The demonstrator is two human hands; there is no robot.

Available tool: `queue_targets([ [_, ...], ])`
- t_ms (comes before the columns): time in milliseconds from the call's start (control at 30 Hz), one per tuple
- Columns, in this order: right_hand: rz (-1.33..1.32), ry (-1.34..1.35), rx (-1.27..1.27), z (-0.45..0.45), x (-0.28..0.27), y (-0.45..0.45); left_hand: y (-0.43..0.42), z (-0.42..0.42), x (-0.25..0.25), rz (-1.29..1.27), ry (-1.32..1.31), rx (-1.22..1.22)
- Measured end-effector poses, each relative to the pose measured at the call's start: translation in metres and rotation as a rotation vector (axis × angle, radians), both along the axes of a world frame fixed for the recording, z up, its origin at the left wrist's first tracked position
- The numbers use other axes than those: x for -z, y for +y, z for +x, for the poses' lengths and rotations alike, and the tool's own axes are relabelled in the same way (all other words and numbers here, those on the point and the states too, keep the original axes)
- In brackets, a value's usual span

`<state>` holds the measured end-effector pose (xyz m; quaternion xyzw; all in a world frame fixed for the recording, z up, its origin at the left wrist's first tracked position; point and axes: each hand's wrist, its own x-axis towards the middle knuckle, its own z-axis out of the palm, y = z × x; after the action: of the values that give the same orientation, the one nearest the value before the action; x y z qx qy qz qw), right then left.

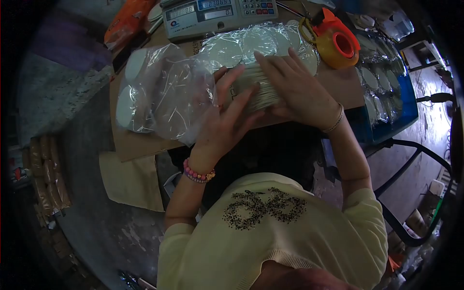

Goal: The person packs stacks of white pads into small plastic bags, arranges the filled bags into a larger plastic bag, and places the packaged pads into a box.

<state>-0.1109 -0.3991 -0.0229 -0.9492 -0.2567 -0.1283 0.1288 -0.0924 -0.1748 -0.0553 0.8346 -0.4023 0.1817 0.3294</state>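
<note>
The stack [258,88] is held on the table [145,145], below the scale [221,14] and slightly to its right, with its thin pale edges turned upward. It is spanned by the right hand [297,89], the grip of which is clamped on it: the fingers are laid over the side nearer the scale, and the thumb is brought to the side farther from it. The stack's left end is met by the left hand [226,113], the fingers of which are spread apart; whether that grip is clamped there cannot be told. A beaded bracelet [198,173] is worn on the left wrist and a thin band [334,120] on the right. Below the scale and to its left, a clear bag [181,99] is seen beside the left hand, with white discs [126,106] enclosed in it. Directly below the scale and to its right, more white discs are covered by a shiny clear wrap [253,43]. A tape dispenser [325,47] is set to the right of the scale, near the right hand. Farther right of the scale, wrapped packs [382,84] are held in a blue crate [411,107]. To the left of the scale, an orange bag [128,21] is placed.
</note>
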Motion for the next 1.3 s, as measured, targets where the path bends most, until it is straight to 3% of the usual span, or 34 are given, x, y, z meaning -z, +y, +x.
queue_targets([
  [233, -0.035, 0.003, -0.007, 0.001, -0.001, -0.001, 0.003, -0.001, 0.002, 0.011, -0.065, -0.002],
  [400, -0.019, -0.023, 0.001, 0.001, 0.003, 0.000, -0.009, -0.007, -0.007, -0.037, 0.125, -0.043],
  [633, -0.090, -0.023, -0.020, 0.000, -0.001, -0.002, -0.003, -0.003, -0.002, 0.073, 0.019, -0.015],
  [700, -0.084, 0.011, -0.032, 0.005, -0.005, -0.002, -0.004, 0.003, 0.011, -0.166, 0.236, 0.056],
  [800, -0.097, 0.004, -0.081, 0.012, -0.005, -0.005, -0.010, -0.006, 0.027, -0.316, 0.443, 0.057],
  [933, -0.029, 0.157, -0.172, 0.026, -0.012, -0.012, -0.012, -0.007, 0.041, -0.240, 0.612, 0.035],
  [1000, 0.238, 0.198, -0.304, 0.031, -0.013, -0.033, -0.014, 0.000, 0.046, -0.312, 0.548, 0.035],
  [1033, 0.216, 0.182, -0.303, 0.030, -0.018, -0.036, -0.021, 0.001, 0.034, -0.330, 0.530, 0.044],
  [1100, 0.649, 0.344, -0.179, 0.005, -0.019, -0.035, -0.033, -0.009, 0.014, -0.781, 0.748, 0.279],
  [1133, 0.813, 0.397, -0.075, -0.008, -0.003, -0.030, -0.037, -0.009, 0.016, -0.793, 0.758, 0.284],
  [1167, 0.809, 0.406, -0.064, -0.015, 0.017, -0.027, -0.038, -0.008, 0.019, -0.658, 0.668, 0.258],
  [1200, 0.976, 0.377, -0.051, -0.020, 0.038, -0.024, -0.039, -0.007, 0.021, -0.516, 0.573, 0.232],
  [1233, 1.145, 0.338, -0.039, -0.022, 0.053, -0.023, -0.043, -0.006, 0.025, -0.513, 0.575, 0.237],
  [1300, 1.092, 0.374, -0.005, -0.026, 0.061, -0.022, -0.051, -0.007, 0.031, -0.729, 0.845, 0.312],
])
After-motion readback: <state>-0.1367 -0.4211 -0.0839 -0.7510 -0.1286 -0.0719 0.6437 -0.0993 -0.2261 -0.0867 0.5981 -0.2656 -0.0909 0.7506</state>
